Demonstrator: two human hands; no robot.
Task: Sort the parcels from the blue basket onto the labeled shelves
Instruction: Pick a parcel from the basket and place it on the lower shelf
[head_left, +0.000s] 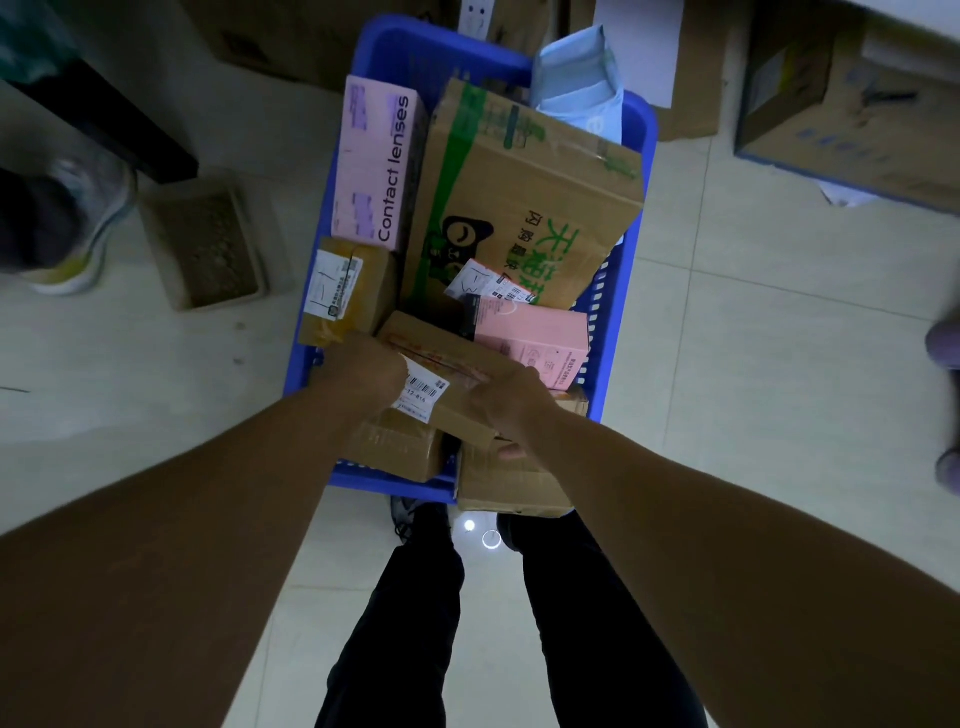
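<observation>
A blue basket (626, 291) stands on the floor in front of my legs, full of parcels. Both hands grip a flat brown cardboard parcel (447, 358) with a white barcode label at the near end of the basket. My left hand (363, 371) holds its left end and my right hand (511, 402) its right end. Around it lie a large brown box with green print (524, 192), a pink "Contact lenses" box (376, 161), a small pink box (535, 338), a taped brown parcel (348, 291) and a light blue soft package (579, 83).
Two more brown boxes (400, 441) (511, 483) sit under my hands at the basket's near edge. Cardboard boxes (852, 98) stand on the floor at the back and right. A shallow tray (205, 239) and another person's shoe (78, 228) are on the left.
</observation>
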